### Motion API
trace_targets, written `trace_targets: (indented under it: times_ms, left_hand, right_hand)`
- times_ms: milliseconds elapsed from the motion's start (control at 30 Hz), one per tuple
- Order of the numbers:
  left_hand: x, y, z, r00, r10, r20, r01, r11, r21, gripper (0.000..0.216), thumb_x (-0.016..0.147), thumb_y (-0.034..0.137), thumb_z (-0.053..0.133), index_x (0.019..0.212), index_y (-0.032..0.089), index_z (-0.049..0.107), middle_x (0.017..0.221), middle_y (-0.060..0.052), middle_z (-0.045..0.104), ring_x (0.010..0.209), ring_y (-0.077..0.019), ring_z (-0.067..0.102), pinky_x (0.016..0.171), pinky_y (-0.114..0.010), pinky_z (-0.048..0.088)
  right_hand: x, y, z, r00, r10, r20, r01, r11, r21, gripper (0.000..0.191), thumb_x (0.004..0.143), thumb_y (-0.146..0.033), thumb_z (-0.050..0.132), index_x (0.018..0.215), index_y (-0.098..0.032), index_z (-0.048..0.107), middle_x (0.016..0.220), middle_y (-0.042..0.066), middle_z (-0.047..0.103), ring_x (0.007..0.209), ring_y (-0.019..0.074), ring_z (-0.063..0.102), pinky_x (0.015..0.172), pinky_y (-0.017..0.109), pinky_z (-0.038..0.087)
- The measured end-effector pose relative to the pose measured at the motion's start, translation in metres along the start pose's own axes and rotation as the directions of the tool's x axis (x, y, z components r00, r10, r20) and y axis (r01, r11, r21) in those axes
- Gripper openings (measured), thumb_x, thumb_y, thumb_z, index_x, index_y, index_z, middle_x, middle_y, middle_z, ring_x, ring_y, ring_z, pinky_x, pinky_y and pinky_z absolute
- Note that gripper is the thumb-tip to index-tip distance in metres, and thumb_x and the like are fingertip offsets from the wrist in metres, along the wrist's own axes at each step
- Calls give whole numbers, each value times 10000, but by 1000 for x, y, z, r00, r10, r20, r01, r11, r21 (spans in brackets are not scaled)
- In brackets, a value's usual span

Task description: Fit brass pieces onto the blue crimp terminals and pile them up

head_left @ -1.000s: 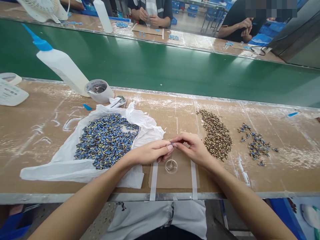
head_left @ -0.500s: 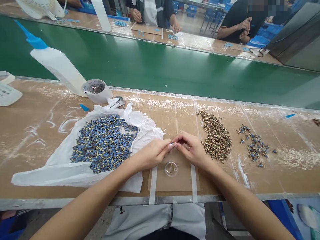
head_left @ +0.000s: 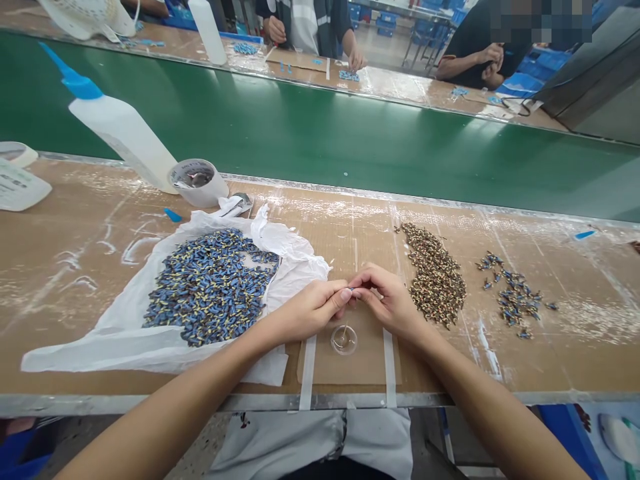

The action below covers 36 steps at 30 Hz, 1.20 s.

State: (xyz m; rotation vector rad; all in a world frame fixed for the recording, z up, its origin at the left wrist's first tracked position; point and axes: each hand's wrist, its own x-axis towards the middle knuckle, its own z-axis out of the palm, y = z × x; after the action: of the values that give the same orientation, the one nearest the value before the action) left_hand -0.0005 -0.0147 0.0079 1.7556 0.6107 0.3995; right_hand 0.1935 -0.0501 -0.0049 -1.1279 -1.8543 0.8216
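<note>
My left hand (head_left: 320,305) and my right hand (head_left: 383,293) meet fingertip to fingertip over the cardboard. Both are closed in a pinch around a tiny blue piece (head_left: 352,289), mostly hidden by the fingers. Just below them stands a small round clear dish (head_left: 343,340) with a thin stick in it. To the left, a heap of small blue, yellow and dark pieces (head_left: 210,287) lies on a crumpled white sheet (head_left: 115,340). Right of my right hand is a pile of small brown and gold pieces (head_left: 436,273), and past it a looser group of blue and dark pieces (head_left: 520,297).
A white squeeze bottle (head_left: 123,137) with a blue nozzle leans beside a tape roll (head_left: 200,183) holding small items. Blue caps (head_left: 173,215) lie on the table. Beyond the green belt (head_left: 300,127), other people work at a far bench (head_left: 390,83).
My hands stay pinched together, with the fingers shifted slightly around the small piece. The whole view has moved a little; the piles look the same.
</note>
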Motion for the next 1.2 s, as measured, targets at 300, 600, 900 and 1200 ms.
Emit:
trace_targets:
  times_ms: [300,600,900,1200]
  left_hand:
    - [-3,-1,-7,999,17,48,-21,997,71,303,976,344,353,790,161,507,666,19,484,610,-117,448,611,-240,353]
    - [-5,-3,-13,980,23,195,-24,1000,2,265,987,301,337,890,161,540,700,10,525,644,-118,489,648,-231,386]
    - [-6,-2,-14,984,30,174,-50,992,112,215,966,219,365,862,160,544,687,19,529,631,-106,488,643,-217,378]
    - [-6,-3,-21,999,13,31,-23,940,339,287,969,245,370,728,153,497,646,22,496,614,-112,439,599,-244,300]
  right_hand:
    - [0,0,-1,999,-34,11,34,999,7,96,916,-289,586,881,-212,628,814,49,650,753,179,593,686,317,471]
    - [1,-1,1,997,-64,34,61,995,76,89,908,-230,594,845,-215,655,787,34,631,742,164,597,682,302,475]
    - [-1,-2,-1,1000,-20,19,19,997,76,105,920,-283,577,921,-204,644,798,33,625,721,156,579,670,287,447]
    - [-8,-12,-18,899,177,400,-200,980,14,191,919,-356,583,873,-179,637,728,-4,583,617,110,483,569,226,371]
